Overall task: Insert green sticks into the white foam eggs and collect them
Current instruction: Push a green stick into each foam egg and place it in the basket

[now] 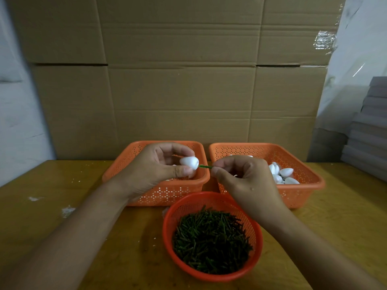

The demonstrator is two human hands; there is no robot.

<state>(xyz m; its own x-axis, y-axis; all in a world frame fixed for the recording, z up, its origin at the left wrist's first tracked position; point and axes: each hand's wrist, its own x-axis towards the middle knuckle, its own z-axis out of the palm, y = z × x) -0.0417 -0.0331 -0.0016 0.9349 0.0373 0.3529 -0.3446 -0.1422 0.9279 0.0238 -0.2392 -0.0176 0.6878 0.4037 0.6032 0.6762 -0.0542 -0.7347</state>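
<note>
Left hand (161, 164) pinching egg (189, 162), raised.

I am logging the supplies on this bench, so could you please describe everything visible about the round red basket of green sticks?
The round red basket is perforated plastic mesh with a solid rim. It stands upright on the wooden table, nearest the camera, in front of two orange rectangular baskets. A loose heap of short dark green sticks fills it. The right forearm passes over its far right rim; whether it touches is unclear.
</note>
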